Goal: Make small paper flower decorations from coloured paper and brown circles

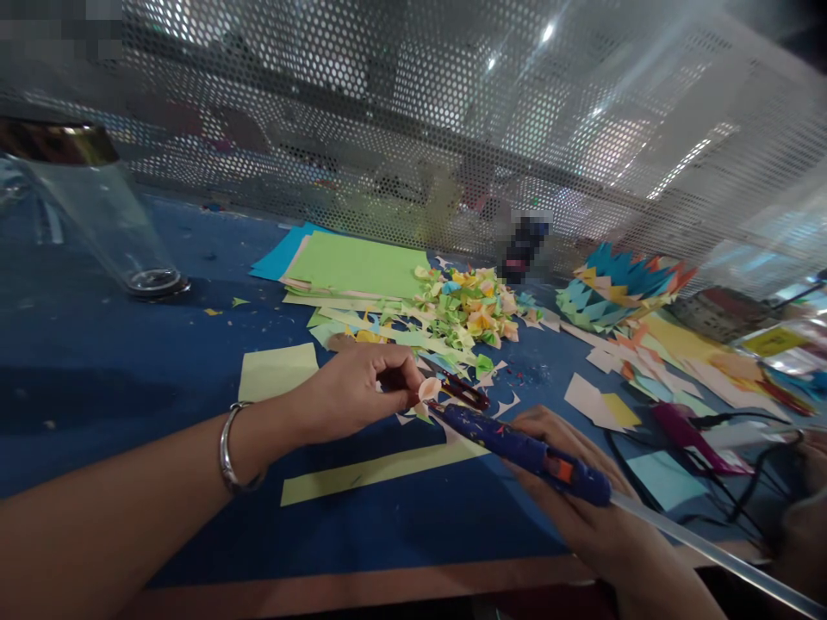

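My left hand (352, 389), with a silver bangle on its wrist, pinches a small peach paper piece (428, 390) that looks folded into a cup. In my right hand (581, 482) is a dark blue hot glue gun (510, 441) with an orange mark and a clear glue stick (698, 538) sticking out behind. The gun's nozzle points at the paper piece, close to it; whether they touch I cannot tell. Dark red-handled scissors (463, 393) lie just behind, partly hidden. A yellow-green paper strip (381, 475) and a pale yellow sheet (277, 368) rest near my left hand.
Behind are stacked coloured sheets (368, 265), a heap of small folded paper pieces (475, 306) and a perforated metal panel (401, 112). A clear bottle (116, 215) stands left. On the right are a zigzag paper ring (620, 288), a magenta glue gun (701, 441), cables and another person's hand (811, 456).
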A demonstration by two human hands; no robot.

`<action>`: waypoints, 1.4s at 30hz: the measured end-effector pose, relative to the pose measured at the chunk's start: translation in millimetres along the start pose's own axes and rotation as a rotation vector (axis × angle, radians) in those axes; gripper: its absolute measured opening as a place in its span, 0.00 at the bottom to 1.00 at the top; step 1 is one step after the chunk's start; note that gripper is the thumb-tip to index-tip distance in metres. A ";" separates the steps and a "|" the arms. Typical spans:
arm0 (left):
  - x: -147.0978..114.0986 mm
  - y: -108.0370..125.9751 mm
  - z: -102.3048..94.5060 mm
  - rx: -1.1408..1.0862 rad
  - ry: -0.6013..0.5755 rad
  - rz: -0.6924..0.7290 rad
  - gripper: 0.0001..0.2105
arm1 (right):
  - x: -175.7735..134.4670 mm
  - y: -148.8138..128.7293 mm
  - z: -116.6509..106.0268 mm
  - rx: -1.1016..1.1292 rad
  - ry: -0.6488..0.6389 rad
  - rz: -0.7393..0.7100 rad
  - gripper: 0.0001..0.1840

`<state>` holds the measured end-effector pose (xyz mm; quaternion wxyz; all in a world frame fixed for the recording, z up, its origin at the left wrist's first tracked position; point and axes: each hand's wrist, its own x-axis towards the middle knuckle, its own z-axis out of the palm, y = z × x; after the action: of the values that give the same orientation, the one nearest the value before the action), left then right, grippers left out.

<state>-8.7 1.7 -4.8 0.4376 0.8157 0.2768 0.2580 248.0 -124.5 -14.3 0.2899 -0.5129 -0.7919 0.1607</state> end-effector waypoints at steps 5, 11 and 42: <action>-1.3 -4.2 0.2 0.015 0.002 0.034 0.07 | 0.3 -4.0 -1.0 -0.015 -0.007 0.010 0.05; -0.6 -2.4 -1.0 0.056 -0.007 0.028 0.06 | -1.4 0.8 -0.8 -0.016 -0.010 -0.011 0.04; 1.7 35.4 -43.5 -0.051 0.432 0.084 0.03 | 0.9 70.2 -56.2 -0.575 0.244 0.050 0.11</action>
<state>-28.4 11.3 47.0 0.3775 0.7409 0.3234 0.4515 333.2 -96.4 -8.9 0.2219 -0.6087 -0.7513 -0.1258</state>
